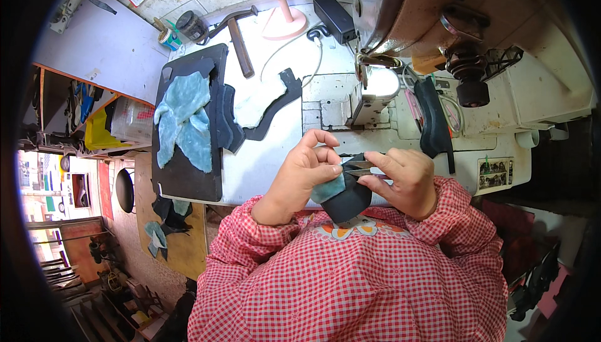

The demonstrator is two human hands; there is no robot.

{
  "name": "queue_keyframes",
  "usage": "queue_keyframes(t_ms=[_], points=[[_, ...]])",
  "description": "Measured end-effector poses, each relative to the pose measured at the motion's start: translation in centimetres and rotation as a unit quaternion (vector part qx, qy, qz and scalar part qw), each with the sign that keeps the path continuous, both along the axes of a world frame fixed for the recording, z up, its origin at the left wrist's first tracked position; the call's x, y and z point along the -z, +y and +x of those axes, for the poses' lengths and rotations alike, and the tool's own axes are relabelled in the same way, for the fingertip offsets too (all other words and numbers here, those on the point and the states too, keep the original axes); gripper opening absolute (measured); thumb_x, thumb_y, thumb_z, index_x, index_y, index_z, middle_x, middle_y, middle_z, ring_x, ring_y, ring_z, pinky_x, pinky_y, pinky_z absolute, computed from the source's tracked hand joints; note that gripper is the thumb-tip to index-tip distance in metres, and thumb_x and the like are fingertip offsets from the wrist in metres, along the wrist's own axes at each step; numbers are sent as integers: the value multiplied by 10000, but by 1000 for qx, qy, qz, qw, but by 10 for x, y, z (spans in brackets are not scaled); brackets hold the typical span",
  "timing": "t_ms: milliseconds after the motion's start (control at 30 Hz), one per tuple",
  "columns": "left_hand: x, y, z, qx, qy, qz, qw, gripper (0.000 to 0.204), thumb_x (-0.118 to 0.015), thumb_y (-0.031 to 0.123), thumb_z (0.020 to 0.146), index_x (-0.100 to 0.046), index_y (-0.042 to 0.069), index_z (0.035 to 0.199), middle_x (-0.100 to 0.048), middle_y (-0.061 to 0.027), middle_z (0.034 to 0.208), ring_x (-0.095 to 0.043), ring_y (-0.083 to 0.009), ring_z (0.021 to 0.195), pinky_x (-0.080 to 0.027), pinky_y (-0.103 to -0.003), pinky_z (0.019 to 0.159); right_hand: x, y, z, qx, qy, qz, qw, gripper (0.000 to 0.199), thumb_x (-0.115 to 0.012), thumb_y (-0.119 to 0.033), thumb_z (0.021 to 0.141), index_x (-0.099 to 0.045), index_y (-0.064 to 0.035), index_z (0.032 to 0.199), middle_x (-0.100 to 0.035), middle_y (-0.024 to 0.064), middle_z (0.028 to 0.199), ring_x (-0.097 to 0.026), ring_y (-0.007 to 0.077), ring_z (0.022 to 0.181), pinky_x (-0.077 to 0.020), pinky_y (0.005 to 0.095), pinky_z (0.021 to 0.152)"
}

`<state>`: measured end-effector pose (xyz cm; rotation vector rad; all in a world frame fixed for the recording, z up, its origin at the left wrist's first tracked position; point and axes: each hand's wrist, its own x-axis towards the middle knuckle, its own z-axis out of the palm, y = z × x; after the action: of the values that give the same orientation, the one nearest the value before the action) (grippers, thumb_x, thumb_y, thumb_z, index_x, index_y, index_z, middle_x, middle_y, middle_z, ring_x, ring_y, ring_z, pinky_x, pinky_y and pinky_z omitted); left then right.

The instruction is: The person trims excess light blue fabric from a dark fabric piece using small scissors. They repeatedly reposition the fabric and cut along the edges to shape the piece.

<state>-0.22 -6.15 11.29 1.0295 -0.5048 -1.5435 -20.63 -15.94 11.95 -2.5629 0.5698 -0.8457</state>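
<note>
"Red-and-white checked smock (350, 279) comes nearest, doesn't it?"

"Yes, it's mine, and it fills the near edge, with my two cuffs reaching forward from it."

"What are your fingers doing?"

"On my left hand (294, 176), thumb and forefinger are pinched together on a black piece (349, 204) with a blue-green fuzzy patch; the other fingers curl loosely. On my right hand (404, 176), thumb and forefinger are closed around a slim metal tool (360, 171). Its tip is at the piece's far edge, though I can't tell whether it touches."

"Where does the piece sit?"

"Between my hands, in front of my chest, at the near edge of the white table (250, 179)."

"And further out?"

"Left of me, a black board (188, 188) bears blue-green fuzzy cloth (181, 116). Just right of that board lies a wavy black cutting (229, 119). Farther off are a hammer (240, 51), a pink stand (285, 25) and a black box (335, 19). The sewing machine (407, 10) looms on the far right, and a dark strip (433, 119) lies right of its post."
</note>
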Motion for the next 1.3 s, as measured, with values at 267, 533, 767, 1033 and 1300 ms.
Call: queue_keyframes(t_ms=[267, 533, 767, 1033, 1300], points=[[-3, 1, 0, 1, -9, 3, 1000, 410, -672, -51, 839, -477, 59, 1183, -620, -19, 870, -594, -79, 783, -463, -202, 732, -2, -2, 1, 8, 20, -41, 999, 367, -781, -339, 748, -689, -93, 1004, -514, 20, 670, -543, 206, 565, -394, 350, 517], [-4, 1, 1, 6, -24, 4, 1000, 404, -670, -47, 845, -476, 61, 1183, -613, -11, 861, -584, -68, 776, -449, -192, 724, -5, -4, 3, -3, 28, -55, 998, 367, -778, -336, 740, -686, -96, 1003, -505, 13, 664, -536, 196, 568, -387, 343, 519], [-3, 1, 2, 12, -23, 1, 1000, 406, -680, -35, 845, -474, 60, 1182, -612, -12, 858, -580, -66, 773, -448, -190, 719, -10, -7, 5, -25, 32, -80, 996, 382, -784, -317, 719, -687, -84, 1005, -496, 8, 662, -524, 190, 569, -367, 341, 522], [-2, 0, 3, 14, -29, 2, 999, 406, -679, -30, 843, -472, 59, 1181, -609, -15, 857, -572, -65, 768, -438, -188, 713, -11, -8, 4, -27, 34, -78, 996, 385, -784, -312, 719, -685, -82, 1012, -489, 13, 663, -517, 188, 567, -365, 341, 522], [-3, -1, 2, 18, -24, 1, 1000, 410, -675, -37, 843, -472, 60, 1186, -605, -18, 866, -575, -69, 781, -441, -190, 720, -9, -10, 5, -29, 20, -84, 996, 407, -814, -299, 690, -693, -77, 1009, -490, 12, 646, -497, 202, 539, -353, 345, 505]])
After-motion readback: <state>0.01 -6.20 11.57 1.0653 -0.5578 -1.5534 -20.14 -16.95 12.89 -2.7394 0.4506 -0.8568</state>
